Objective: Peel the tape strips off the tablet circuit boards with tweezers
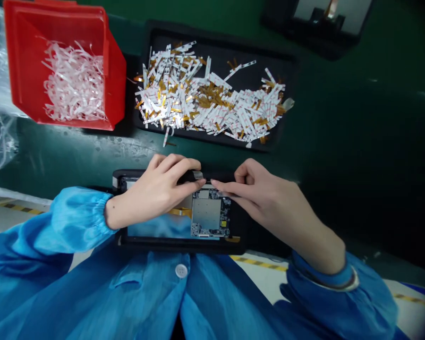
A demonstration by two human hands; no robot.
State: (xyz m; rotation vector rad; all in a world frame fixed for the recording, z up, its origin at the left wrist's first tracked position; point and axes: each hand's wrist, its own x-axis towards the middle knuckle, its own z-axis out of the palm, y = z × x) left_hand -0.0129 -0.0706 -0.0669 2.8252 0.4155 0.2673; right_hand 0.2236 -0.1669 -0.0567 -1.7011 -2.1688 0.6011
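An opened tablet [159, 237] in a black frame lies in front of me, its circuit board [206, 215] with a metal shield exposed on the right half. An orange flex cable [181, 212] runs into the board's left side. My left hand [165, 186] rests over the upper edge, thumb and fingers closed around a small dark piece with a silvery end [198, 175]. My right hand [265, 189] pinches at the board's top edge, its fingertips almost touching the left thumb. Something thin and greyish shows between its fingers, too small to name.
Beyond the tablet, a black tray [269, 56] holds many white strips with orange ends [212, 99]. A red bin [115, 80] with clear plastic scraps [76, 82] stands at the upper left, beside plastic bags [0, 94]. A black fixture [318, 28] is at the upper right.
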